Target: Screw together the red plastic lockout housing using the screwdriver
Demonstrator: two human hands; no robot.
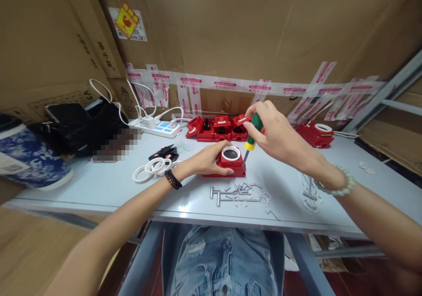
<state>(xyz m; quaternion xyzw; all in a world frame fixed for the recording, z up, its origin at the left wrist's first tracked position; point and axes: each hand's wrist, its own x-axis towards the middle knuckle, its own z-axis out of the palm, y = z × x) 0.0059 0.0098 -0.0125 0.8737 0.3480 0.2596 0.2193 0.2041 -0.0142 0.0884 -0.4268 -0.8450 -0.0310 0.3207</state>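
My left hand (214,159) is closed around the left side of a red box-shaped housing (238,168) that rests on the table. A white ring (231,153) sits around a dark round opening in its top. My right hand (268,129) grips a screwdriver (252,135) with a green and yellow handle, held tilted. The screwdriver's tip meets the housing near its right front corner; whether a screw is under it is too small to tell. In front of the housing lie metal T-shaped rods (235,199) and a loose pile of small screws (244,187).
Loose white rings (154,167) and black pieces (164,153) lie left of the housing. Several red housings (217,129) stand behind, another (318,135) at the right. A power strip (165,129), black bag (79,124) and blue-white cup (29,155) occupy the left. Cardboard (231,32) walls the back.
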